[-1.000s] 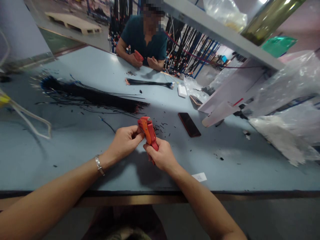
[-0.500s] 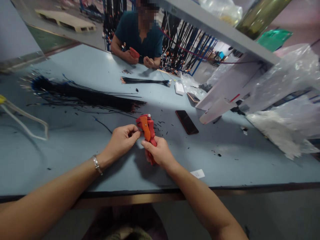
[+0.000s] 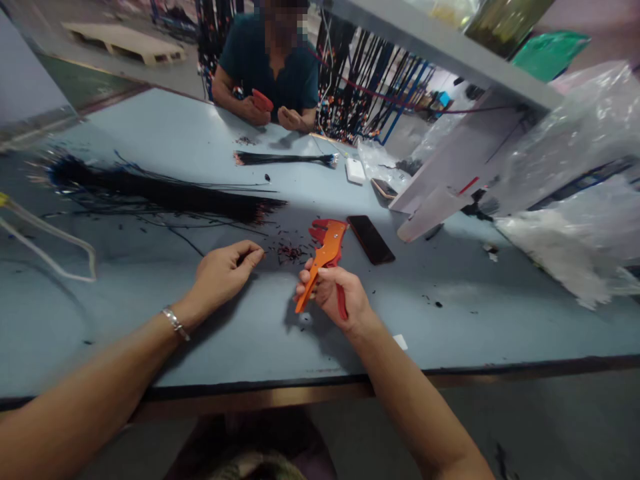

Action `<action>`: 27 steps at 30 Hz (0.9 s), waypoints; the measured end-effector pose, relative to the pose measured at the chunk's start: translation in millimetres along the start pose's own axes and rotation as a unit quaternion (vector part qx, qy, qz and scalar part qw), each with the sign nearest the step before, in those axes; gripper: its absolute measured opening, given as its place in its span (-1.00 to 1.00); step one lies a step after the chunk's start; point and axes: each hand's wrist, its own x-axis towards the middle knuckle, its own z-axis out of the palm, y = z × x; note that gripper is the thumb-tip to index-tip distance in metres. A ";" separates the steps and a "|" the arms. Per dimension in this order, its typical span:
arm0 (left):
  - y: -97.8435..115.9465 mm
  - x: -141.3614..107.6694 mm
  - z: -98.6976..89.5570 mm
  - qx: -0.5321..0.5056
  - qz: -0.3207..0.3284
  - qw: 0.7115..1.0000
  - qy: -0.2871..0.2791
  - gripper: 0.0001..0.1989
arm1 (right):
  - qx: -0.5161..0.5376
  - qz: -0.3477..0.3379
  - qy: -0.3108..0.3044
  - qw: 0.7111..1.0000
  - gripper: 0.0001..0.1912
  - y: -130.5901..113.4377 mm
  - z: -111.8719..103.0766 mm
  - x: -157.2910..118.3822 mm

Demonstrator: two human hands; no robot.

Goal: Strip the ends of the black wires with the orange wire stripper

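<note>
the left hand (image 3: 223, 273) has thumb and forefinger pinched together. a thin wire (image 3: 190, 245) runs to the back of this hand and is lost behind it; a tiny dark tip shows past the fingertips, so the fingers seem to hold the wire, though its middle stretch is hidden. the right hand (image 3: 345, 297) is wrapped round an orange and red tool (image 3: 327, 247), held above the desk (image 3: 240, 353), head up and jaws toward the left; the palm and fingers cover part of its handles. the two hands are apart, with dark scraps (image 3: 290, 252) on the desk beyond the gap, too small to tell one by one.

past the left hand lies a thick bundle (image 3: 175, 190), its left ends blurred. a phone (image 3: 371, 240) lies just beyond the tool. the right forearm partly covers a white slip (image 3: 401, 342). at the left edge a pale, yellow-ended thing (image 3: 50, 230) is cut off. across the desk a co-worker (image 3: 270, 67), head cropped and masked, holds a red thing (image 3: 263, 100), its shape half hidden by a hand.
</note>
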 end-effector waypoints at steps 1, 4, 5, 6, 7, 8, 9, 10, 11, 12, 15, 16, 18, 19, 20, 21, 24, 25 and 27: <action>1.2 0.9 -1.8 -0.006 -0.007 1.000 -0.007 -0.69 | -0.001 0.011 -0.012 1.000 -0.80 2.6 0.7 -0.2; 3.1 3.0 -6.2 -0.034 -0.016 0.999 -0.007 -0.72 | 0.006 0.038 -0.038 0.999 -0.80 6.5 1.6 -1.8; 2.8 3.4 -6.7 -0.038 -0.016 0.999 -0.001 -0.72 | 0.010 0.045 -0.042 0.998 -0.80 6.0 1.1 -2.5; 1.8 3.8 -6.7 -0.037 -0.016 0.999 0.006 -0.72 | 0.013 0.050 -0.043 0.998 -0.80 4.7 0.2 -3.3; 0.3 4.2 -6.1 -0.033 -0.015 0.999 0.014 -0.72 | 0.014 0.053 -0.041 0.998 -0.80 2.9 -0.9 -4.1; -1.6 4.6 -5.1 -0.029 -0.011 0.999 0.023 -0.71 | 0.011 0.054 -0.038 0.998 -0.80 1.0 -2.2 -4.9; -3.8 5.0 -4.0 -0.024 -0.007 0.999 0.030 -0.70 | 0.003 0.055 -0.036 0.998 -0.81 -0.8 -3.3 -5.6; -6.0 5.4 -2.8 -0.020 -0.002 0.999 0.038 -0.70 | -0.008 0.060 -0.038 0.997 -0.81 -1.9 -4.1 -6.1; -8.2 5.9 -1.8 -0.018 0.005 0.999 0.044 -0.69 | -0.020 0.072 -0.045 0.996 -0.81 -2.0 -4.4 -6.4; -10.0 6.3 -1.0 -0.015 0.010 0.999 0.050 -0.69 | -0.031 0.092 -0.056 0.994 -0.80 -1.1 -4.2 -6.4; -13.7 7.1 -0.6 -0.004 0.013 0.998 0.066 -0.67 | -0.049 0.177 -0.091 0.979 -0.79 7.0 -1.2 -3.8; -14.4 7.3 -0.9 -0.005 0.013 0.998 0.067 -0.67 | -0.054 0.201 -0.096 0.973 -0.78 10.5 0.1 -2.2; -15.4 7.6 -1.2 -0.011 0.016 0.998 0.068 -0.67 | -0.052 0.226 -0.091 0.969 -0.74 16.0 2.3 1.3; -15.6 7.8 -1.3 -0.014 0.017 0.997 0.068 -0.66 | -0.045 0.227 -0.081 0.969 -0.73 17.4 2.8 2.9; -15.7 7.9 -1.2 -0.015 0.016 0.997 0.068 -0.66 | -0.036 0.222 -0.067 0.972 -0.72 17.7 3.1 4.0; -15.6 7.9 -1.1 -0.014 0.015 0.998 0.067 -0.66 | -0.028 0.212 -0.052 0.976 -0.73 16.9 2.9 4.5; -13.1 7.4 -1.5 -0.007 0.006 0.998 0.060 -0.65 | -0.009 0.160 -0.027 0.987 -0.77 9.2 1.6 3.0; -11.7 7.1 -2.0 -0.004 0.005 0.998 0.057 -0.65 | -0.003 0.134 -0.028 0.991 -0.77 5.6 1.2 1.7; -8.2 6.4 -3.4 -0.001 0.010 0.999 0.048 -0.64 | 0.010 0.064 -0.029 0.997 -0.74 -1.4 0.9 -1.3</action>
